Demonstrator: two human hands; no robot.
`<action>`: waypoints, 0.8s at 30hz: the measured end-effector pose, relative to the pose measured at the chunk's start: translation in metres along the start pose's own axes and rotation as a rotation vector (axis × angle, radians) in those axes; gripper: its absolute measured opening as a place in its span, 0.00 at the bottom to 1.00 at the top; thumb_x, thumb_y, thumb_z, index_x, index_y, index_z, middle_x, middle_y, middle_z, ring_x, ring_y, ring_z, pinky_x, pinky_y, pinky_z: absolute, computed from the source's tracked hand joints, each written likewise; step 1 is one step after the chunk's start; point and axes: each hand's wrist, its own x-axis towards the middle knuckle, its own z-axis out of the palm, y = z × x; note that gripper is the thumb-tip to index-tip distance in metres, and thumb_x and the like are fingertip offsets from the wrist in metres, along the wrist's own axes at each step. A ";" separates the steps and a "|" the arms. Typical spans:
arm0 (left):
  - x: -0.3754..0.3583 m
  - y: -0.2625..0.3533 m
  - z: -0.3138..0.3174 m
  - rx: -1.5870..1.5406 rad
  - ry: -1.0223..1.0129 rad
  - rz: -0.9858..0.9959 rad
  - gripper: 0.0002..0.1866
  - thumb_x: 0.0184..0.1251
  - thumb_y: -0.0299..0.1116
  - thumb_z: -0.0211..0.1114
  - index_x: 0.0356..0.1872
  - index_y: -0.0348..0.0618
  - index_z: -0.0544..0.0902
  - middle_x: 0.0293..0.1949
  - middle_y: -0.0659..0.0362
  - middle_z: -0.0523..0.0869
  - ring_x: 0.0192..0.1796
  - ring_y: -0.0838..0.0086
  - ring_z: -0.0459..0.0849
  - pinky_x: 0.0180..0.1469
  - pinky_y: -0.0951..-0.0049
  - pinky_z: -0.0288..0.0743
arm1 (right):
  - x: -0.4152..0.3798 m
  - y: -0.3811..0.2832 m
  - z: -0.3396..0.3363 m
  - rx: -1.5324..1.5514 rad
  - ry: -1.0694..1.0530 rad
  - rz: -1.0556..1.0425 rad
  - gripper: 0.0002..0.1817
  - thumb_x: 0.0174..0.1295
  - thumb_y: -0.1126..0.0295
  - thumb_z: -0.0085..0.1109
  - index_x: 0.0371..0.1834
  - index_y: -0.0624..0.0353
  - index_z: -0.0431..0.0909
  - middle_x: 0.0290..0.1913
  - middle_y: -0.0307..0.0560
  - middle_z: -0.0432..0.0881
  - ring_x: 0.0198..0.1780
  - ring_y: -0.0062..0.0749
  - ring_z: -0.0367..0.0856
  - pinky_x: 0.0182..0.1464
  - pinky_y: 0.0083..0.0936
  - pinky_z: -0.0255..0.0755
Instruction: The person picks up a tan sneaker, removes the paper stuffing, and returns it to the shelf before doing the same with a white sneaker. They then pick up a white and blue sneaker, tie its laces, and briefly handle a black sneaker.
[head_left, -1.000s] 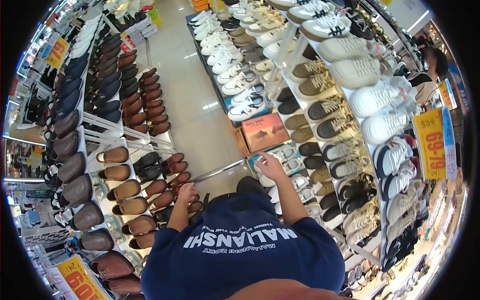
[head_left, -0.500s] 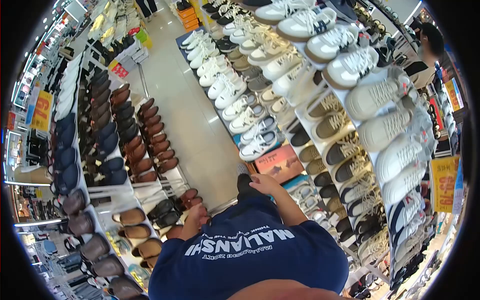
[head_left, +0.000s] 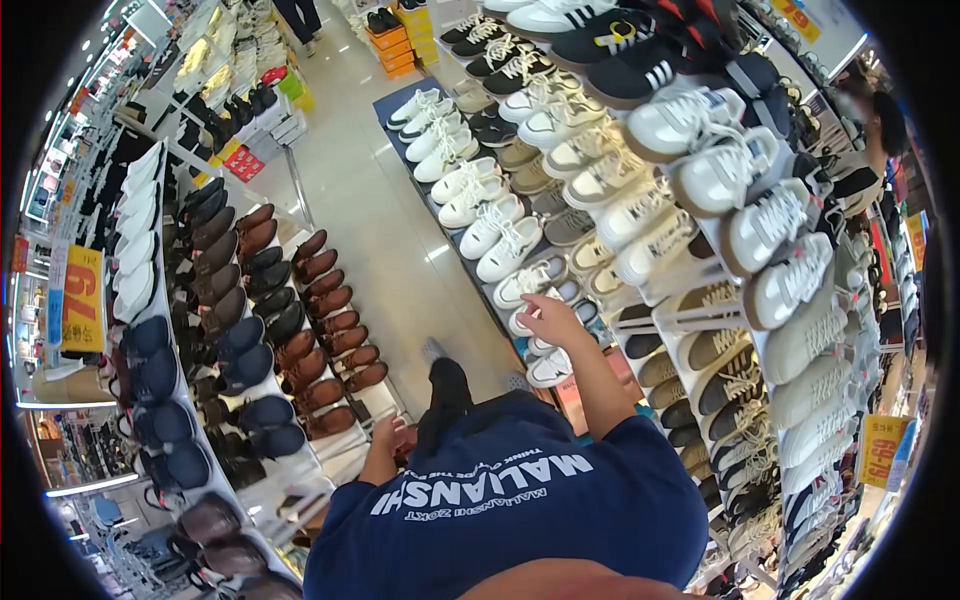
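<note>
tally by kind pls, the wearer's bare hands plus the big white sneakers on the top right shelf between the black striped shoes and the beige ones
Left hand and right hand: 2
White sneakers: 4
Total: 6

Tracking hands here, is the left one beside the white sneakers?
No, the right hand is by the white sneakers; the left hand is nearer the brown shoes.

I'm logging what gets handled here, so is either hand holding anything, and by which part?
Nothing appears held: the left hand looks empty, and the right hand shows no grip on the white sneakers behind it.
</note>
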 end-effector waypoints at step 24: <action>0.236 0.494 -0.051 0.100 -0.106 -0.031 0.27 0.71 0.48 0.59 0.64 0.44 0.73 0.54 0.55 0.81 0.51 0.60 0.81 0.51 0.56 0.81 | 0.449 -0.214 0.083 0.550 0.205 0.059 0.25 0.62 0.61 0.68 0.60 0.63 0.79 0.38 0.41 0.84 0.32 0.22 0.78 0.38 0.23 0.75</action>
